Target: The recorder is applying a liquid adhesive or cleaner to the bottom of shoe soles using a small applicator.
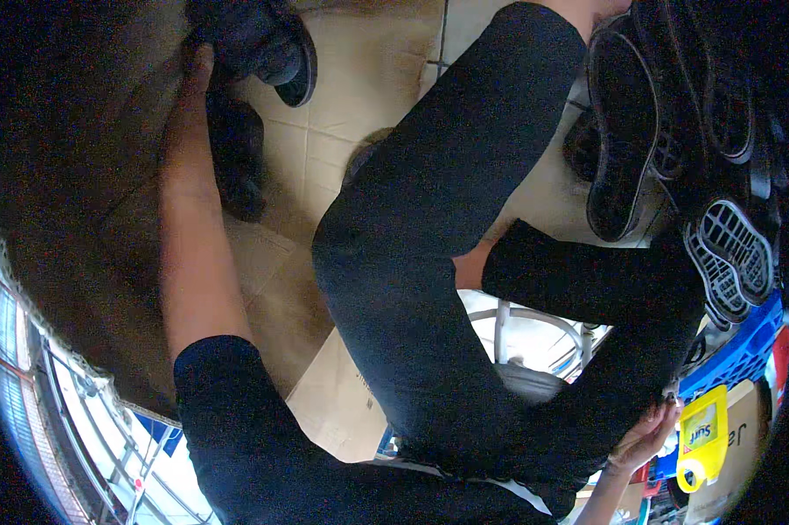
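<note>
My left arm stretches to the far left, where my left hand [200, 68] meets a dark shoe [267, 48] with its sole edge turned sideways. The thumb lies against this shoe; the other fingers are lost in shadow. Another dark shoe [237, 157] lies just nearer, beside my forearm. At the lower right, my right hand [646, 435] is beside my bent leg, left of a yellow jug [703, 437]. Its fingers are bent together at a small pale spot that I cannot make out.
Several dark shoes [622, 140] are heaped at the far right, one pair with pale-patterned soles [736, 249]. Below them stand a blue crate [736, 346] and a cardboard box [731, 472]. My bent legs [412, 227] cross the middle, over flattened cardboard [350, 70] on the floor.
</note>
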The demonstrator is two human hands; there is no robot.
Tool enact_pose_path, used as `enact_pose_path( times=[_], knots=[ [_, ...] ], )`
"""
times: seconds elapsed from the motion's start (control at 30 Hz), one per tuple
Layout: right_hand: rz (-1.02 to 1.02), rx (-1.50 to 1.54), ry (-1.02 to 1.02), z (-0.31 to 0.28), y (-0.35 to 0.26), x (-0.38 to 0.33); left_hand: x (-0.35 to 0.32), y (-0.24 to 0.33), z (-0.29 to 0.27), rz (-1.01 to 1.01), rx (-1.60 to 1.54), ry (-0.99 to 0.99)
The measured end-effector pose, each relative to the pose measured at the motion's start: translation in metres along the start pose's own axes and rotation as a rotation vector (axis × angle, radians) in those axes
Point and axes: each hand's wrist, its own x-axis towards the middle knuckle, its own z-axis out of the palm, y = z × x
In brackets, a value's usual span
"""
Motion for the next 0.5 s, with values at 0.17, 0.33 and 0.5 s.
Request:
enact_pose_path(
  times=[0.17, 0.33, 0.5],
  knots=[
    [-0.074, -0.296, 0.028, 0.021, -0.004, -0.012, 0.004, -0.026, 0.019, 0.002, -0.070, 0.044],
    [-0.089, -0.133, -0.117, -0.002, -0.008, -0.012, 0.064, -0.159, -0.003, -0.037, -0.123, 0.084],
    [-0.150, -0.524, 0.204, -0.001, 0.001, -0.015, 0.124, -0.269, -0.043, -0.085, -0.169, 0.190]
  ],
)
